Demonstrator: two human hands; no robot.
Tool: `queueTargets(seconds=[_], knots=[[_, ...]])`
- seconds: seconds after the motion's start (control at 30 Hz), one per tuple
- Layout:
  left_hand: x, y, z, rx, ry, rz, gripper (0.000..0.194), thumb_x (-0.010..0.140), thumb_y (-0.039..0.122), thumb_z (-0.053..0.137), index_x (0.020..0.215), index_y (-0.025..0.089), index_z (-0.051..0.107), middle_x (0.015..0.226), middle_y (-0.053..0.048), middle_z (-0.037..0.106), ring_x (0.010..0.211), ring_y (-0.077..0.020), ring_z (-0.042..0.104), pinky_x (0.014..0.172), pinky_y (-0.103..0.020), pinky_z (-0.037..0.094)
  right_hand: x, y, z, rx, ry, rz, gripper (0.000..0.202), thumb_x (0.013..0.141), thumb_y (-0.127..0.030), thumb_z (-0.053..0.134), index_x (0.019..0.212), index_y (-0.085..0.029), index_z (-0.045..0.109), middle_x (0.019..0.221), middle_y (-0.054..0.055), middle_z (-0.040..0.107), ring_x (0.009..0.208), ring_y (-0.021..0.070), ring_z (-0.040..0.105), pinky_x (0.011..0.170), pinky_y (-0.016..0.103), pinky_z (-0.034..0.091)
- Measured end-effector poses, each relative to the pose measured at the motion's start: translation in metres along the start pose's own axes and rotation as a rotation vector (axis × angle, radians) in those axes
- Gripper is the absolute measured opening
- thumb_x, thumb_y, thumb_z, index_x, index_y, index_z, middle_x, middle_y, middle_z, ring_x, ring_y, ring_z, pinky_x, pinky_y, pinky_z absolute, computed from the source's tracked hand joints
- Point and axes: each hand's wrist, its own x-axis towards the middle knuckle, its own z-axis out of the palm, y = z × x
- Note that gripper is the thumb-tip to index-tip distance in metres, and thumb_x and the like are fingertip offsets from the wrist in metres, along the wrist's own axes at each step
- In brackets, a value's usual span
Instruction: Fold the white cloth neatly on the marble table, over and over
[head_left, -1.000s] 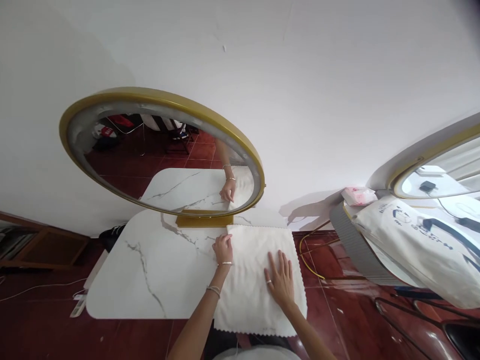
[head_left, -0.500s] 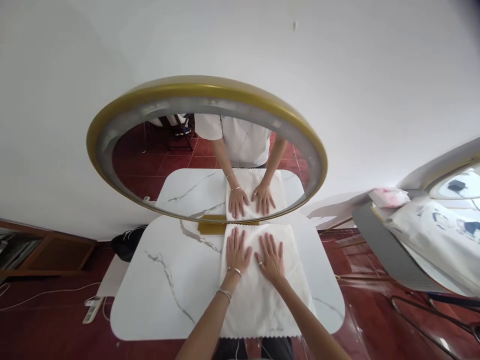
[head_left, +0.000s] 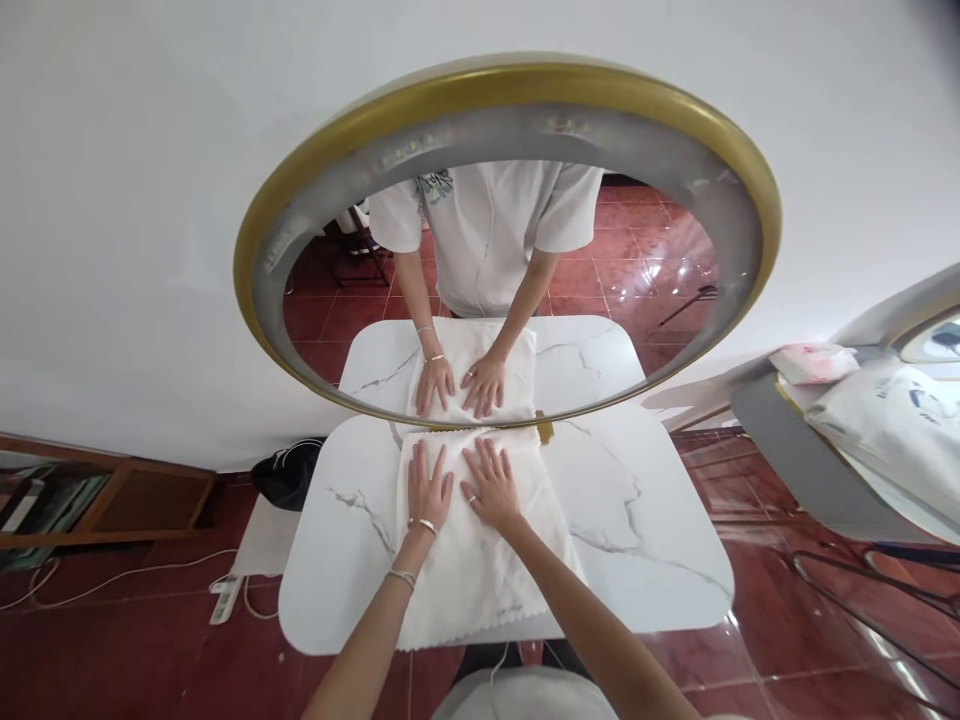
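A white cloth with a scalloped edge (head_left: pixel 469 585) lies spread over the marble-patterned white table (head_left: pixel 637 590). My left hand (head_left: pixel 429 492) rests flat on its far left part, fingers stretched out. Beside it, my right hand (head_left: pixel 491 488) also presses flat on the cloth, fingers spread and angled to the left. Neither hand grips anything; a small gap separates them. Just beyond my fingertips stands an oval mirror with a gold frame (head_left: pixel 517 85), which reflects both hands and the cloth. The mirror's gold base (head_left: pixel 546 428) shows partly past the cloth's far right corner.
At the right, a second table (head_left: pixel 772 430) bears a tissue pack (head_left: pixel 814 363) and a white printed cloth item (head_left: pixel 892 410). A black bag (head_left: pixel 289 475) sits left of my table, above a power strip (head_left: pixel 225 600). A wooden cabinet (head_left: pixel 150 500) stands far left.
The cloth has shifted left across the table with both hands flat on it, and now covers the left side of the mirror's base instead of the right. The camera view has also moved.
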Motion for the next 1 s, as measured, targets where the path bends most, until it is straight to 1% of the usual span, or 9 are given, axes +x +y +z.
queueTargets(seconds=[0.1,0.3,0.37,0.43,0.53,0.6,0.73,0.87,1.0], knots=[[-0.027,0.029,0.002,-0.033,-0.095,0.14,0.05,0.093,0.026,0.039,0.142,0.027,0.034,0.156,-0.005,0.017,0.143,-0.0253,0.017,0.113,-0.047,0.025,-0.014,0.018,-0.008,-0.032,-0.004,0.055,0.061,0.094,-0.041,0.036,0.149,-0.026,0.014,0.155,0.007,0.011,0.142,0.0239,0.011,0.113,0.05,0.008],[-0.105,0.115,0.005,-0.071,-0.209,0.271,0.071,0.085,0.051,0.05,0.147,0.026,0.024,0.156,-0.011,0.012,0.142,-0.0317,0.015,0.113,-0.055,0.016,-0.069,0.078,-0.035,-0.078,0.058,0.227,0.062,0.096,-0.04,0.033,0.15,-0.023,0.007,0.155,0.008,0.014,0.142,0.0233,0.013,0.112,0.048,0.017],[-0.114,0.127,0.004,-0.074,-0.219,0.267,0.071,0.085,0.052,0.049,0.147,0.027,0.023,0.156,-0.011,0.014,0.142,-0.0313,0.016,0.113,-0.055,0.015,-0.102,0.085,-0.044,-0.082,0.1,0.29,0.064,0.096,-0.041,0.032,0.15,-0.021,0.002,0.155,0.008,0.013,0.142,0.024,0.013,0.111,0.048,0.02],[-0.116,0.13,0.003,-0.069,-0.22,0.253,0.07,0.086,0.05,0.049,0.146,0.027,0.023,0.156,-0.01,0.016,0.142,-0.0306,0.017,0.113,-0.055,0.016,-0.139,0.08,-0.051,-0.102,0.114,0.331,0.066,0.096,-0.042,0.032,0.15,-0.021,0.002,0.155,0.008,0.012,0.142,0.0264,0.013,0.111,0.049,0.021],[-0.111,0.123,-0.001,-0.067,-0.223,0.261,0.07,0.085,0.049,0.052,0.146,0.028,0.024,0.155,-0.01,0.02,0.142,-0.03,0.019,0.113,-0.054,0.018,-0.178,0.058,-0.056,-0.131,0.05,0.302,0.067,0.094,-0.042,0.035,0.15,-0.022,0.005,0.155,0.009,0.011,0.142,0.0287,0.014,0.111,0.051,0.02],[-0.109,0.113,-0.004,-0.055,-0.228,0.27,0.069,0.085,0.048,0.052,0.146,0.029,0.026,0.154,-0.01,0.021,0.141,-0.0297,0.02,0.112,-0.053,0.018,-0.185,0.04,-0.055,-0.144,0.03,0.303,0.068,0.093,-0.04,0.036,0.15,-0.022,0.004,0.155,0.01,0.01,0.141,0.0304,0.014,0.111,0.053,0.019],[-0.11,0.082,-0.015,-0.004,-0.214,0.265,0.064,0.086,0.046,0.051,0.144,0.03,0.029,0.154,-0.01,0.022,0.141,-0.0295,0.022,0.112,-0.053,0.017,-0.164,0.009,-0.048,-0.135,0.013,0.271,0.07,0.092,-0.037,0.037,0.15,-0.02,0.003,0.155,0.012,0.009,0.142,0.0324,0.011,0.11,0.055,0.018],[-0.115,0.037,-0.034,0.069,-0.197,0.206,0.061,0.086,0.048,0.049,0.142,0.03,0.034,0.153,-0.009,0.025,0.14,-0.0296,0.023,0.112,-0.052,0.018,-0.138,-0.026,-0.033,-0.11,0.011,0.19,0.07,0.092,-0.039,0.039,0.15,-0.018,0.007,0.154,0.016,0.014,0.141,0.0357,0.011,0.109,0.057,0.018],[-0.119,-0.002,-0.05,0.132,-0.166,0.137,0.059,0.087,0.049,0.048,0.141,0.028,0.037,0.151,-0.009,0.03,0.139,-0.0283,0.026,0.112,-0.051,0.02,-0.104,-0.059,-0.014,-0.057,0.033,0.116,0.064,0.093,-0.044,0.039,0.149,-0.025,0.016,0.142,0.015,0.038,0.134,0.0356,0.029,0.107,0.062,0.016]])
